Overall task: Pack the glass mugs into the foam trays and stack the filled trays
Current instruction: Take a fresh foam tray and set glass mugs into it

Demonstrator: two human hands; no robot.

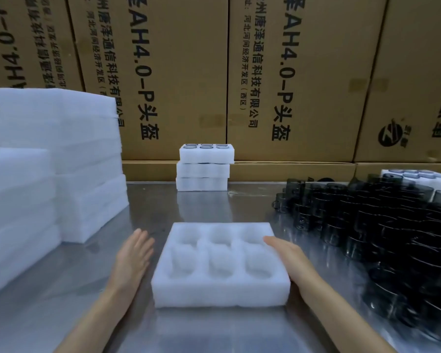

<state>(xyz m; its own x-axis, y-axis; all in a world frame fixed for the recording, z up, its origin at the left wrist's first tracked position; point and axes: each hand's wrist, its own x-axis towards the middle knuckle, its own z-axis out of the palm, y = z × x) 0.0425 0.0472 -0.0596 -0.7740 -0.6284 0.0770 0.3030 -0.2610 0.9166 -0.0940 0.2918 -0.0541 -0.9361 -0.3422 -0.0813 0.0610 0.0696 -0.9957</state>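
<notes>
Resting flat on metal table [214, 205], empty foam tray [220, 266] with six vacant pockets. Right hand [288, 253] touching tray's right edge, fingers straight, gripping nothing. Left hand [135, 253] just beside tray's left side, fingers straight, apart from it. Dark glass mugs [382, 225] massed at right. Stack of three filled trays [204, 168] at back, before cardboard boxes [290, 72]. Spare foam stacks [49, 179] at left.

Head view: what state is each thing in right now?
Near foam tray: all six pockets empty.
Far stack of trays: three high, top one filled.
Glass mugs: loose, unpacked.
Left hand: open, beside tray.
Right hand: open, against tray's edge.
</notes>
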